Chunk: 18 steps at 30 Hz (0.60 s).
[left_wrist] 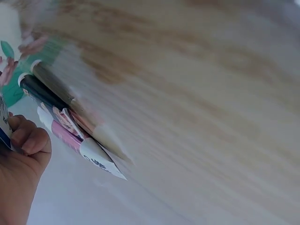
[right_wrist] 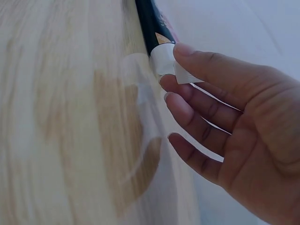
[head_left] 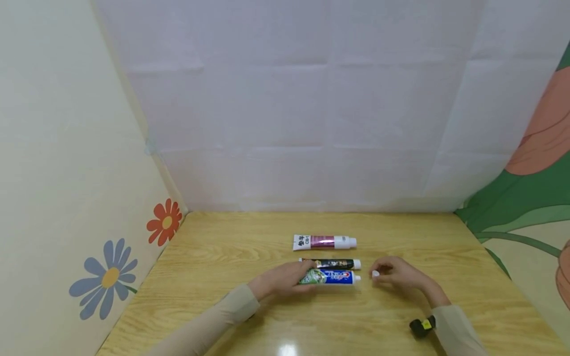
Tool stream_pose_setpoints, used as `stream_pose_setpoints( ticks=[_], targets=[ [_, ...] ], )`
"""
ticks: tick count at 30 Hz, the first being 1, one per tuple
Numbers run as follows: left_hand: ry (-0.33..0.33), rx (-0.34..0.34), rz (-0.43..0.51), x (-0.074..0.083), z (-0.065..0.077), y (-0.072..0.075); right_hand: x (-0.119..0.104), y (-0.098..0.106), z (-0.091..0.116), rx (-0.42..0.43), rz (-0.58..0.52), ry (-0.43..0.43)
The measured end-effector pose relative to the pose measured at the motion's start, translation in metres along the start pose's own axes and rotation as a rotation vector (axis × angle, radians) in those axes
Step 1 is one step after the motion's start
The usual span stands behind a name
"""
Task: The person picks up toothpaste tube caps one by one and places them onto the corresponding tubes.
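My left hand [head_left: 285, 278] grips a blue and green toothpaste tube [head_left: 339, 277] around its tail end. The tube's bare white nozzle points right. In the left wrist view, only a sliver of this tube [left_wrist: 4, 124] shows at the edge, beside the curled fingers. Between thumb and forefinger, my right hand [head_left: 398, 273] pinches a small white cap [head_left: 375, 273], a short way right of the nozzle. Seen from the right wrist, the ridged cap [right_wrist: 183, 75] sits at the fingertips, the other fingers loosely bent.
Just behind the held tube lies a black toothpaste tube [head_left: 340, 264] with a white cap. Farther back is a white and purple toothpaste tube [head_left: 322, 242], its cap also to the right. All are over a wood-grain table [head_left: 231, 237], with a white sheet [head_left: 285, 123] hanging behind.
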State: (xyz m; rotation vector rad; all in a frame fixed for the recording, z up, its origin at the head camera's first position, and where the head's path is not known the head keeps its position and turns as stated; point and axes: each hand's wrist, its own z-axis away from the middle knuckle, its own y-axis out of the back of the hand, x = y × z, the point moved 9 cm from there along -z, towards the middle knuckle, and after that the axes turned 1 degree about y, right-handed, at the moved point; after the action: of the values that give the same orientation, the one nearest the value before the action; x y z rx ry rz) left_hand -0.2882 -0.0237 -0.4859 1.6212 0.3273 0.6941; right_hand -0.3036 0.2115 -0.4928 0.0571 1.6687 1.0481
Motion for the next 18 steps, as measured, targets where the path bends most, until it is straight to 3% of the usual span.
stream_pose_setpoints(
  ticks=[9,18],
  targets=[
    [0.020,0.030,0.039,-0.004,0.003,0.009,-0.015,0.010,-0.003,0.062,0.071,0.046],
    [0.005,0.051,0.010,-0.006,0.002,0.015,-0.025,0.016,-0.007,0.097,0.080,0.066]
  ],
)
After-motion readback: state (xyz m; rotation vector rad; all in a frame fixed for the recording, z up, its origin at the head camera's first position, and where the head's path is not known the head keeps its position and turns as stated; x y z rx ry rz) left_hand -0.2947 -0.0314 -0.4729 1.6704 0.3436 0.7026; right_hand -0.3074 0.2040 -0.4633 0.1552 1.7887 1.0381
